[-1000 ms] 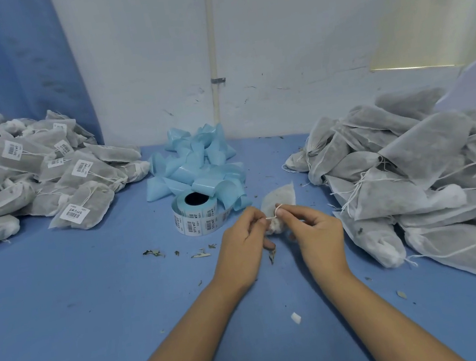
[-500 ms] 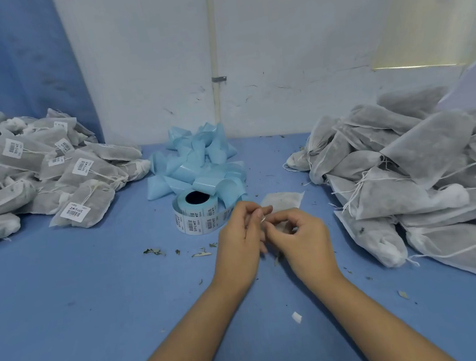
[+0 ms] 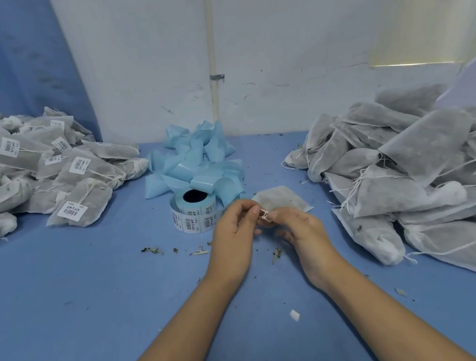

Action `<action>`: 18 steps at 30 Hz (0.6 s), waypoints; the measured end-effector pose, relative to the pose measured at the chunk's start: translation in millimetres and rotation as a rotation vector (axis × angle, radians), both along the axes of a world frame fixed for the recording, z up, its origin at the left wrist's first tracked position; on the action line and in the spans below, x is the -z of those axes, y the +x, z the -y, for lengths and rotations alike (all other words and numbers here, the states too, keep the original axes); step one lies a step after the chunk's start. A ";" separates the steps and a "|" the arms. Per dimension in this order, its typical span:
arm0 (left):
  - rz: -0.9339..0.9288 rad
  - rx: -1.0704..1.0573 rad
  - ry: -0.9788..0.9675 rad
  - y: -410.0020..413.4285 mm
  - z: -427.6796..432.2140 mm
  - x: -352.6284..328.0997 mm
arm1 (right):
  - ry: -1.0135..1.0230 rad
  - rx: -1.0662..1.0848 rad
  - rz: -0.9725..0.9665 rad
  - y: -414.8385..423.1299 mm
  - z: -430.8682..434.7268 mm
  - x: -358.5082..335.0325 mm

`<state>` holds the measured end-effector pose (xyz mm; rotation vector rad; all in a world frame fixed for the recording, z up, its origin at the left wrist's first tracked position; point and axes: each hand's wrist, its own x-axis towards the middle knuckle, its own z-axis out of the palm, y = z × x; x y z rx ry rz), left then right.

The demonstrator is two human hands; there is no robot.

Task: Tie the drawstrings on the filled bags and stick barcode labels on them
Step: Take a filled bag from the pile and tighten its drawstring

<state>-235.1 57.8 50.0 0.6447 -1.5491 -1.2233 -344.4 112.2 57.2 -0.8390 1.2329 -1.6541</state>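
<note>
A single filled bag (image 3: pixel 281 200) is seen lying flat on the blue table (image 3: pixel 95 305), just beyond the two hands and just right of the label roll (image 3: pixel 194 213). Its long axis runs obliquely, from a far-left corner near the roll toward a near-right corner, and its gathered neck end is hidden behind the fingers, so the exact direction of the mouth cannot be told for certain.

The white drawstring (image 3: pixel 265 214) is pinched between the two hands, which are brought almost together above the table. The left hand (image 3: pixel 233 238) is closed on one part of the string with thumb and forefinger; the right hand (image 3: pixel 305 232) is closed on the other part in the same way, its remaining fingers curled loosely beneath. A small loop or knot appears to be formed between the fingertips, though it is too small to be read clearly.

The label roll is stood on its flat side with its dark core facing upward, barcode labels showing around its outer face. Behind it a heap of pale blue backing strip (image 3: pixel 198 164) is piled against the wall. A pile of labelled bags (image 3: pixel 48 172) is spread at far left, well apart from the hands, and a pile of unlabelled bags (image 3: pixel 411 175) with loose strings is heaped at right. Dry leaf scraps (image 3: pixel 152 250) are scattered on the table near the hands.
</note>
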 end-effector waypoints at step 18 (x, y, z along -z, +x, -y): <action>0.072 0.004 0.003 0.7 0.9 1.1 | -0.071 -0.087 0.262 -4.8 4.8 -1.6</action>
